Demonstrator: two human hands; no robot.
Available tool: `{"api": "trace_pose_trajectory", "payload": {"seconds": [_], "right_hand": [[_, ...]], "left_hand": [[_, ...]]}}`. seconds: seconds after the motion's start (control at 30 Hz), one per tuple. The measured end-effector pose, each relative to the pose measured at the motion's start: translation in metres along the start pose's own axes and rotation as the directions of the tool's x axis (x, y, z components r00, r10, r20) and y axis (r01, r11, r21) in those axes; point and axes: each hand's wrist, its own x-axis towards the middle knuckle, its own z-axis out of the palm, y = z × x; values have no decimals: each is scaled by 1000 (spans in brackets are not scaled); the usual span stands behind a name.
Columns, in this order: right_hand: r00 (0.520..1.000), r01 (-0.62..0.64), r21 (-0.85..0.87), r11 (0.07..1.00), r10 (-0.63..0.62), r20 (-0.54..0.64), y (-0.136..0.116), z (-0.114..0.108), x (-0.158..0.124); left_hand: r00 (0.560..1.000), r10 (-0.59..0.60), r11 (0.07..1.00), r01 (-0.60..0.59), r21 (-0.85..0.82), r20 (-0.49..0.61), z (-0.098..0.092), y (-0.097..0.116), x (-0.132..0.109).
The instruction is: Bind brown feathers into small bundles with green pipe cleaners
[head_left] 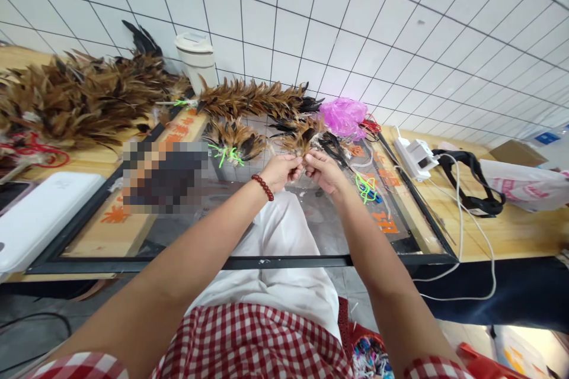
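Observation:
My left hand (281,172) and my right hand (323,170) meet over the glass panel, fingertips pinched together. Between them is the base of some brown feathers (300,141), part of a loose brown and black pile just beyond my fingers; how many I hold cannot be made out. Left of my hands lies a small feather bunch (235,142) with bright green string (227,155). Behind it stretches a long feather strip (253,99), brown with a black end. More green string (367,188) lies beside my right forearm.
A black-framed glass panel (293,262) spans the wooden table. At left are a big feather heap (84,98) and a white box-like device (48,219). A white cup (195,59), a pink plastic bag (343,117), a power strip (415,157) with cables, and a black strap (482,189) surround the work area.

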Motion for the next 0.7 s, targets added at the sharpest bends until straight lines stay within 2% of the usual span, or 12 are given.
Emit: {"api": "trace_pose_trajectory", "payload": {"seconds": [0.07, 0.13, 0.33, 0.4, 0.47, 0.53, 0.6, 0.67, 0.7], "right_hand": [[996, -55, 9, 998, 55, 77, -1, -2, -1], [995, -67, -2, 998, 67, 75, -1, -3, -2], [989, 32, -20, 999, -35, -147, 1, 0, 2], [977, 47, -37, 998, -54, -205, 4, 2, 3], [975, 47, -75, 996, -62, -212, 5, 3, 4], [974, 73, -161, 984, -105, -202, 5, 0, 5], [949, 139, -316, 939, -218, -228, 0, -8, 6], [889, 171, -551, 817, -368, -270, -6, -21, 6], [858, 137, -685, 716, -431, -279, -10, -28, 5]], "left_hand": [[993, -90, 996, 90, 9, 72, -1, 0, 0], [980, -148, 989, 147, 17, 130, -2, -1, 0], [976, -96, 995, 99, -8, 196, 0, -3, -2], [981, -82, 997, 81, 13, 178, 1, -5, -2], [990, -62, 997, 55, 52, 129, 1, -7, -1], [996, -34, 997, 28, 73, 82, 0, -8, 0], [999, 5, 999, -8, 51, 49, -1, -8, 2], [998, 64, 998, -64, -6, 9, -2, -6, 4], [996, 92, 995, -93, -37, -18, -3, -5, 5]]}}
